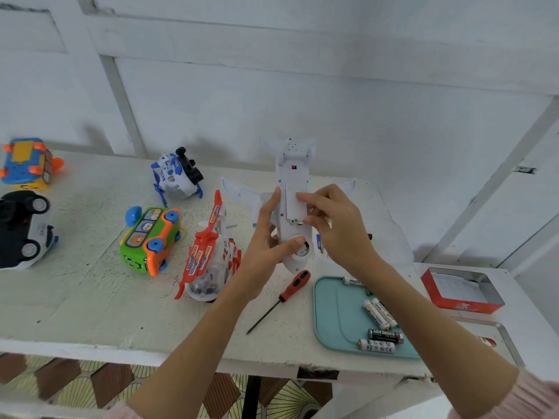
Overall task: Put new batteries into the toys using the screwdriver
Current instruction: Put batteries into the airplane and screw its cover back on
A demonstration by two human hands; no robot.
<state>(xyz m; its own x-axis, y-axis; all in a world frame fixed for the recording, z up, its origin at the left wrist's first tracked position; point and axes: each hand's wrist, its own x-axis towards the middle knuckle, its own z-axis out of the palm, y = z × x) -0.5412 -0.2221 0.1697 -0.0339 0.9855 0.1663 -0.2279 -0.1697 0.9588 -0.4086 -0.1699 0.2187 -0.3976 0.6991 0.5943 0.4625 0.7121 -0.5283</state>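
Note:
A white toy airplane is held belly-up above the table, nose toward me. My left hand grips its body from the left, thumb across the round nose part. My right hand pinches the near end of the battery cover on the belly. A screwdriver with a red-and-black handle lies on the table just below the plane, tip pointing toward me. A teal tray at the right holds several AA batteries.
Other toys lie on the white table: a red-and-white helicopter, a green-and-orange bus, a blue-and-white plane, a black-and-white car, a blue-and-yellow vehicle. A red tin box stands at right.

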